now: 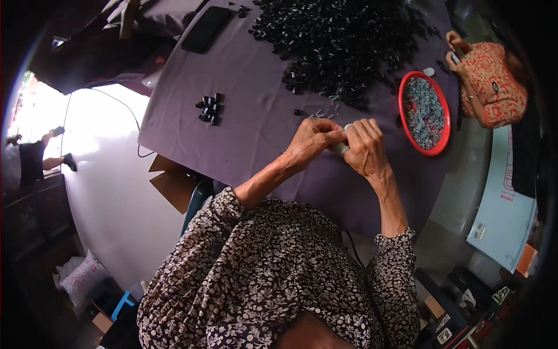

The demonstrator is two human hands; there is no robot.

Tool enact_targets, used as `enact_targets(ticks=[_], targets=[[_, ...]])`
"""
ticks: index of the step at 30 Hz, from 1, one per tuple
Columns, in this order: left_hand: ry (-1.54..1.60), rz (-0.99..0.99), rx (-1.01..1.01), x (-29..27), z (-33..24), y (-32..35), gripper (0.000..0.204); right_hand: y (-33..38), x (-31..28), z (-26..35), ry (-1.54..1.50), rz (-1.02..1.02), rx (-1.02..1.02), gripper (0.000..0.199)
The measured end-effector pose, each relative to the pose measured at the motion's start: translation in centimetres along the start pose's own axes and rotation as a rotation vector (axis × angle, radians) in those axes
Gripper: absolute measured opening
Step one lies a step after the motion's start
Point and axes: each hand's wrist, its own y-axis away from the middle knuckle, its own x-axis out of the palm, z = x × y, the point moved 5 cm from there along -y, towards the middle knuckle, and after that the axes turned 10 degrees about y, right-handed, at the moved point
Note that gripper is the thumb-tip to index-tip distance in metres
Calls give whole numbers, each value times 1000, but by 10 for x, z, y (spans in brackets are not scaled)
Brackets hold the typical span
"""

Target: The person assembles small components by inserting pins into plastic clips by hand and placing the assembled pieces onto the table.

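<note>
My left hand (312, 141) and my right hand (366, 148) meet over the purple cloth (250, 134) on the table, fingertips pinched together on a small pale part (345, 138) between them. A big heap of small black parts (343, 43) lies just beyond my hands. A few loose pale pieces (323, 111) sit in front of the heap. To the right stands a red bowl (404, 113) filled with small grey-white pieces. A small neat cluster of black parts (210, 109) rests to the left.
A black phone (206, 29) lies at the table's far left. Another person in an orange patterned top (491, 84) works at the right edge. Brown cardboard (171, 183) pokes out under the cloth; a white sack (81, 276) sits on the floor.
</note>
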Motion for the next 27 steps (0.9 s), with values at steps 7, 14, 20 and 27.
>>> enact_targets(ticks=[7, 14, 20, 27], targets=[[-126, 10, -84, 0, 27, 6, 17, 32, 12, 1, -46, 35, -33, 26], [-144, 57, -146, 7, 31, 11, 18, 44, 8, 5, -57, 35, -52, 26], [-184, 49, -56, -1, 26, 10, 18, 38, 6, 3, -126, 75, -8, 19], [-972, -434, 662, -89, -46, 44, 11, 42, 2, -37, -191, 153, 356, 21]])
